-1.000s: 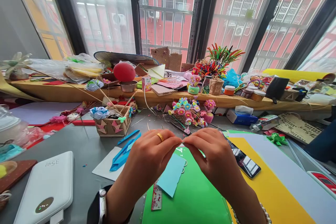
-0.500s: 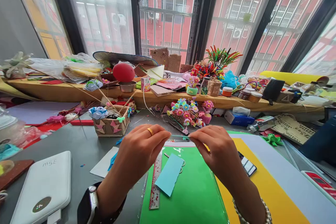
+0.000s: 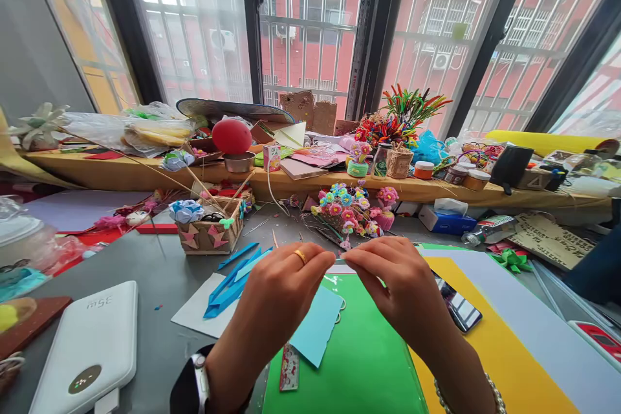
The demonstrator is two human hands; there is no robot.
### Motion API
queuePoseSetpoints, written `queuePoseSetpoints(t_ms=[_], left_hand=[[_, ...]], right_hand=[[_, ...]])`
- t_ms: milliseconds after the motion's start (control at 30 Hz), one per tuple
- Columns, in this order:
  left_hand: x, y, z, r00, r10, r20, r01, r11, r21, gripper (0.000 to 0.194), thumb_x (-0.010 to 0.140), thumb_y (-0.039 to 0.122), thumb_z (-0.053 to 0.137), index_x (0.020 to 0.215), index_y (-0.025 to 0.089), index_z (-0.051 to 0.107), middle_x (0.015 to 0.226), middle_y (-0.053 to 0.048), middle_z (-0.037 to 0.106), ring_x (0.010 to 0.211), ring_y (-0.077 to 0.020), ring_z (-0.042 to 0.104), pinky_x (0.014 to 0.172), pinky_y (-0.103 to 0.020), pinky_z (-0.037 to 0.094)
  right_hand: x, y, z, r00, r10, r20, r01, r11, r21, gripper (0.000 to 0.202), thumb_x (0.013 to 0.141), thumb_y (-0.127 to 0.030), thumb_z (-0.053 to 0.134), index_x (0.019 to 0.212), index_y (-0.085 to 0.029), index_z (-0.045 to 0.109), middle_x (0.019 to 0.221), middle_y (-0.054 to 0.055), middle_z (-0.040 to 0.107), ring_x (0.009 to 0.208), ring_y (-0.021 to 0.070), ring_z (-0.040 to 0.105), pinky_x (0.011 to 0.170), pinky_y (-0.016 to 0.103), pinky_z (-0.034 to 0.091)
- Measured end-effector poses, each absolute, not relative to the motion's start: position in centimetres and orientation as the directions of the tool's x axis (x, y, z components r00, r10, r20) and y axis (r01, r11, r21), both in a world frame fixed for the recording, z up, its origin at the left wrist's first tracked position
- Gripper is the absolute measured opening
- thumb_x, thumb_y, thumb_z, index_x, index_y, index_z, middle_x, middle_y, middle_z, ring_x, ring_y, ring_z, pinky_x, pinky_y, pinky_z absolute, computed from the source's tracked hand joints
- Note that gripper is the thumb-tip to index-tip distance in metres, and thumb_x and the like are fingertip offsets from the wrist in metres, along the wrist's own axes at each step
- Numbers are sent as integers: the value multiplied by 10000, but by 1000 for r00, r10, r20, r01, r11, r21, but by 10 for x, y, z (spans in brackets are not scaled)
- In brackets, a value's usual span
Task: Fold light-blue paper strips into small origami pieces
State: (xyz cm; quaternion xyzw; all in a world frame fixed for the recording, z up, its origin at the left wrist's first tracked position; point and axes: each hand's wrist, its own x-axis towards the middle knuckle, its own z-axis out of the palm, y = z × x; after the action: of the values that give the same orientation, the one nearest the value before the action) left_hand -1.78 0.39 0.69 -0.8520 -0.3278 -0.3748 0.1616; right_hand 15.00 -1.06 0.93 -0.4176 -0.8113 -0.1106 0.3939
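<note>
My left hand (image 3: 286, 291), with a gold ring, is pinched closed above the green mat (image 3: 359, 349). Close to its fingertips, my right hand (image 3: 398, 272) is pinched too. Between them only a tiny bit of a thin light-blue strip (image 3: 340, 257) shows; the fingers hide the rest. Beneath the hands lies a light-blue paper sheet (image 3: 317, 326) with one jagged edge, over a patterned ruler (image 3: 290, 372); scissor handles (image 3: 341, 310) poke out from under it. Folded blue paper strips (image 3: 226, 297) rest on white paper (image 3: 191, 310) left of my left hand.
A white power bank (image 3: 90, 343) lies at the left, a phone (image 3: 458, 304) at the right on yellow paper. Behind stand a cardboard box (image 3: 208, 236) with paper flowers, crocheted flowers (image 3: 347, 207), a tissue box (image 3: 446, 217) and a crowded shelf (image 3: 310, 184).
My left hand has moved right, closer to my right hand, so the strip's visible span has shrunk. More of the folded blue strips shows, and the ruler's upper part is now covered.
</note>
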Motion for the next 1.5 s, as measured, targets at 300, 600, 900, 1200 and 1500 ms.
queuePoseSetpoints(t_ms=[300, 600, 900, 1200, 1500], left_hand=[[-37, 13, 8, 460, 411, 787, 713, -699, -52, 177, 822, 181, 448, 810, 164, 624, 744, -30, 663, 620, -142, 593, 588, -257, 467], [-21, 8, 4, 523, 468, 712, 680, -733, -17, 169, 815, 174, 462, 768, 178, 625, 667, -15, 634, 615, -146, 584, 566, -252, 451], [-29, 10, 9, 505, 418, 755, 702, -708, -79, 213, 838, 159, 405, 791, 171, 612, 704, -30, 647, 634, -148, 591, 588, -255, 470], [-23, 12, 2, 500, 430, 752, 715, -695, -79, 183, 829, 183, 453, 959, 145, 576, 840, -55, 647, 736, -181, 585, 640, -300, 477], [-24, 14, -1, 555, 521, 649, 751, -649, -121, 142, 805, 101, 458, 777, 168, 580, 681, -16, 604, 641, -154, 556, 579, -254, 437]], right_hand=[[187, 10, -1, -171, 587, 791, 897, 425, -122, 150, 790, -137, 517, 842, -156, 656, 821, 69, 694, 768, 237, 605, 674, 357, 408], [148, -2, 2, -316, 640, 700, 731, 635, -250, 89, 769, -155, 577, 790, -184, 658, 747, 28, 683, 727, 185, 581, 691, 316, 408], [162, 1, 3, -287, 637, 716, 772, 596, -221, 107, 753, -113, 586, 766, -179, 668, 748, 19, 698, 708, 182, 595, 678, 311, 383], [157, 2, 0, -288, 637, 715, 790, 580, -198, 137, 750, -98, 579, 781, -195, 670, 773, 18, 698, 720, 181, 588, 686, 306, 390], [167, 11, -7, -176, 713, 679, 915, 373, -154, 193, 734, -68, 568, 830, -189, 683, 792, 43, 701, 747, 223, 612, 658, 334, 415]])
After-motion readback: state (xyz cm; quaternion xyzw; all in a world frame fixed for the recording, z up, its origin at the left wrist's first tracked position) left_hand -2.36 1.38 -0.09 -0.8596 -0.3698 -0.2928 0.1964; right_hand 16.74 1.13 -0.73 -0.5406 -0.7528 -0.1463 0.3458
